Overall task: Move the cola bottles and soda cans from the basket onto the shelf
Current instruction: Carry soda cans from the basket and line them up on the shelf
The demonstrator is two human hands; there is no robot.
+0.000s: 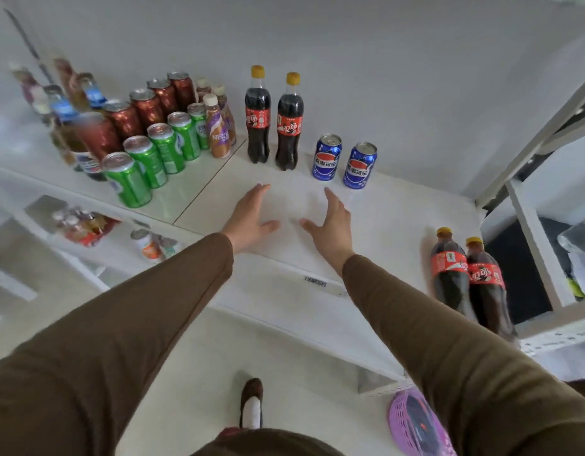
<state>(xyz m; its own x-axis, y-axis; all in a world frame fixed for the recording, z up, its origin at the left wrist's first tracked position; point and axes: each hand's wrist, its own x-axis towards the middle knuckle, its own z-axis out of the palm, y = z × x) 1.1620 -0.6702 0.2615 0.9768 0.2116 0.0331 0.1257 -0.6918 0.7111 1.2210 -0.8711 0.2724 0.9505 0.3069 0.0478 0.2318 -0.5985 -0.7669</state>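
Cola bottles — two (257,115) (289,121) upright at the back of the shelf (399,209), side by side. Blue soda cans — two (327,157) (360,165) upright just to their right. Two more cola bottles (449,268) (485,284) stand at the shelf's right front corner, touching. Left hand (251,215) and right hand (330,222): fingers spread and nearly straight over the bare shelf, holding nothing. Purple basket (413,422): on the floor at lower right, largely hidden by a sleeve; a dark item seems to lie inside, so the job looks mostly done, perhaps not finished.

White shelf (399,212) bearing bottles (274,120), cans (344,161)
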